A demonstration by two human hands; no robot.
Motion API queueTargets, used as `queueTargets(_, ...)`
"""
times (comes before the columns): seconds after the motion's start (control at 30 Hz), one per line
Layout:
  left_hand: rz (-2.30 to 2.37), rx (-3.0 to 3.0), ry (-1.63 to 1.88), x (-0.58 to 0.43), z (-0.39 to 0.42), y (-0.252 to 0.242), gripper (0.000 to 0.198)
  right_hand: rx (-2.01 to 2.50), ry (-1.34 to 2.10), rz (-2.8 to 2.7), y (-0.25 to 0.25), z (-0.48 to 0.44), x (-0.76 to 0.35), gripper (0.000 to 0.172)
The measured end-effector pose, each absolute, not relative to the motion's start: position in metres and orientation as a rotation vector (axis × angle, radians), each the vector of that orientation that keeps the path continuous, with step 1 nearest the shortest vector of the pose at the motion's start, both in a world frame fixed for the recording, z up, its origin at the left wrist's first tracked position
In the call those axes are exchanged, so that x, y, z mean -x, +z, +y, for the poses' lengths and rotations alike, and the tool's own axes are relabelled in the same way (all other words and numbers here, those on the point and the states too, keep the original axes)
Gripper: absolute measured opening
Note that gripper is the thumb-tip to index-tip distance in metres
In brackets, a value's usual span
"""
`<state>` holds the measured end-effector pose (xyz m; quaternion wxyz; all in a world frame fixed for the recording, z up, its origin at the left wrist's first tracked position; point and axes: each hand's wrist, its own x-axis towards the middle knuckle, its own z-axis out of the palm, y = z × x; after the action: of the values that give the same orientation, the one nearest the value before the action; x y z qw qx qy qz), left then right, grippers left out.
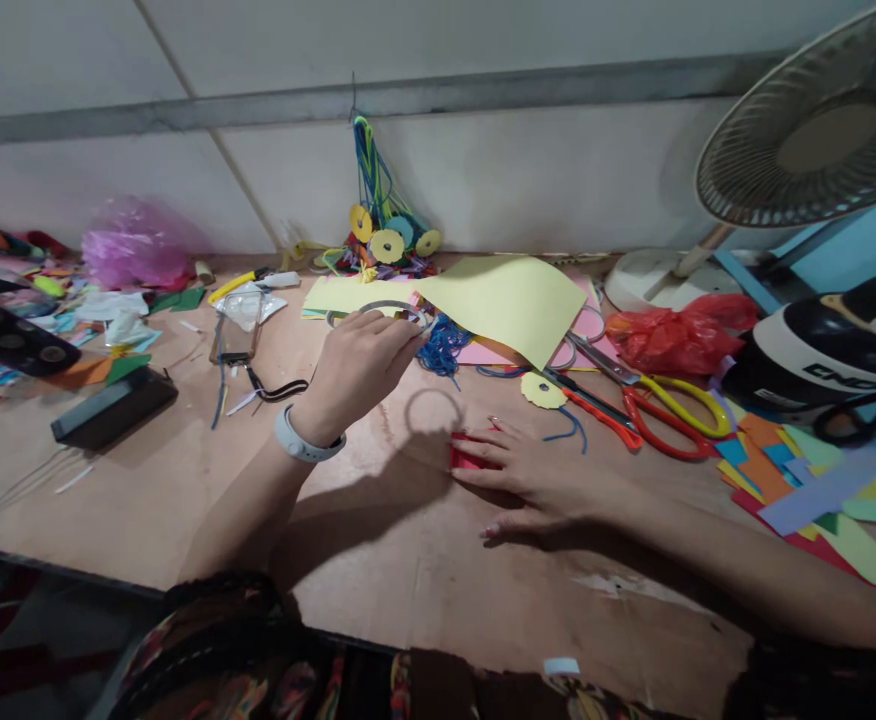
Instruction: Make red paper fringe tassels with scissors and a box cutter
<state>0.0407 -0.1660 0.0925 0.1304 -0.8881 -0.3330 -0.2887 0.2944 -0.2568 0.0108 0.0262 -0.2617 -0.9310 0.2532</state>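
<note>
A: How is the person's left arm set at the bench (408, 560)?

B: It reaches forward above the surface, a pale wristband (286, 436) in place. The left hand (367, 365) is raised with its back upward and fingers bent, its grip apparently pinched on a grey ring (379, 304), though the hand covers the ring's near edge.

A: And the right?

B: The right hand (532, 470) lies low, its forearm slanting in from the right side. The grip is relaxed, fingers spread and pointing left, with fingertips over a small red piece (466, 460) on the bench, just beside the ring's shadow.

A: What crowds the workspace?

B: Ahead, a yellow sheet (509, 300) and a tangle of blue thread (442, 348) lie beyond the hands. A yellow disc (549, 397), an orange-handled tool (604, 418) and large scissors (642, 382) take up the space past the right hand. A red bag (678, 335), a bottle (802, 350) and paper strips (820, 490) border the right forearm; a fan (820, 140) stands behind them.

A: To the left?

B: A clear case (238, 340) with a black strap (265, 388), then a dark box (115, 405). Cords (369, 170) hang against the wall (543, 170).
</note>
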Motion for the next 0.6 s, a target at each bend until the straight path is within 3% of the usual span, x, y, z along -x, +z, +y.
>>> queueTargets(0.17, -0.914, 2.703, -0.836, -0.047, -0.168, 0.088, 0.026, 0.763, 0.653, -2.780, 0.011, -0.263, -0.310, 0.075)
queueTargets(0.3, -0.868, 2.796, -0.895, -0.058, -0.170, 0.076, 0.023, 0.994, 0.399, -2.419, 0.012, -0.255, -0.331, 0.040)
queueTargets(0.37, -0.829, 2.854, -0.914, -0.064, -0.171, 0.068, 0.023, 1.176, 0.313, -2.262, 0.016, -0.248, -0.347, 0.030)
queueTargets(0.47, -0.826, 2.939, -0.982, -0.071, -0.172, 0.057, 0.021, 1.560, 0.252, -2.264, 0.029, -0.239, -0.375, 0.032)
queueTargets(0.6, -0.994, 3.142, -1.228, -0.077, -0.175, 0.052, 0.018, 2.461, 0.159, -2.370, 0.050, -0.239, -0.411, 0.037)
